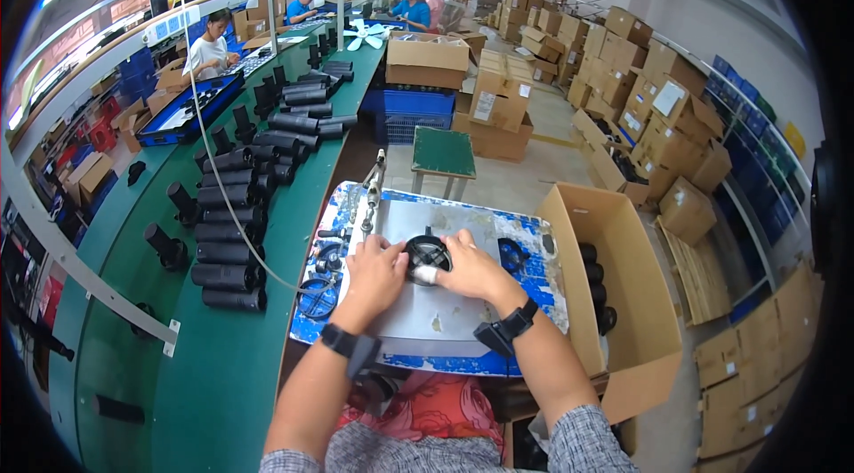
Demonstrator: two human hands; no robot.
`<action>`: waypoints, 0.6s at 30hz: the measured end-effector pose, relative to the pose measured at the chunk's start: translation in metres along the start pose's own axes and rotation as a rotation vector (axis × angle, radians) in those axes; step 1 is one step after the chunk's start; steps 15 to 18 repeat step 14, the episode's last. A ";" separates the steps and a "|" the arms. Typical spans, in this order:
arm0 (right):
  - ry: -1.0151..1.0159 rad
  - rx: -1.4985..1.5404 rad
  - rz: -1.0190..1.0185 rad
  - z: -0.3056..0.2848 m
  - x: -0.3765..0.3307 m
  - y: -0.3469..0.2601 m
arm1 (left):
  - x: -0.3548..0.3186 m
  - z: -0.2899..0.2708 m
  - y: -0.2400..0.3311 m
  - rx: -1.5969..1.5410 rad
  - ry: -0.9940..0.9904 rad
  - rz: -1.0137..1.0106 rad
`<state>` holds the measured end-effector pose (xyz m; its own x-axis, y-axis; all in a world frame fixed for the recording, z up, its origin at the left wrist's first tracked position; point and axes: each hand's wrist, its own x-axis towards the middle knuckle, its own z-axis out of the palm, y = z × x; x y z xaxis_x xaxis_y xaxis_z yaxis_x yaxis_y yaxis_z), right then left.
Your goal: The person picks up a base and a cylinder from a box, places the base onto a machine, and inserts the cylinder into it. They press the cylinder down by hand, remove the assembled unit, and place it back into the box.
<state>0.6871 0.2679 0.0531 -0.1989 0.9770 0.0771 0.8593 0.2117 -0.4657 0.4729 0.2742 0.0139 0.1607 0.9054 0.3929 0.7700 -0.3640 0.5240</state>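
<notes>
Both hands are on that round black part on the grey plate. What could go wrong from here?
1. The left hand and right hand crowd the round black part, and a bandaged finger lies against it, so a pinch seems possible.
2. The hanging screwdriver dangles close above the grey plate; a raised hand might knock it.
3. Small black parts lie loose beside the left hand and could get swept off the bench.

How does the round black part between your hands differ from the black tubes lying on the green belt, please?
The round black part is squat and ring-shaped, with spokes showing inside; the black tubes are long cylinders. The part sits alone on the grey work plate, gripped by the left hand and right hand; the tubes lie untouched in rows on the green belt. Both are black.
</notes>
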 end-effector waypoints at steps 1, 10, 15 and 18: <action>-0.001 0.001 0.006 -0.001 -0.002 0.000 | -0.004 -0.010 -0.007 0.055 0.055 0.053; -0.217 -0.143 0.029 -0.027 0.018 -0.019 | 0.031 -0.017 -0.219 -0.583 0.030 -0.515; -0.288 -0.226 0.086 -0.034 0.017 -0.015 | 0.052 0.005 -0.197 -0.932 -0.051 -0.715; -0.288 -0.226 0.086 -0.034 0.017 -0.015 | 0.052 0.005 -0.197 -0.932 -0.051 -0.715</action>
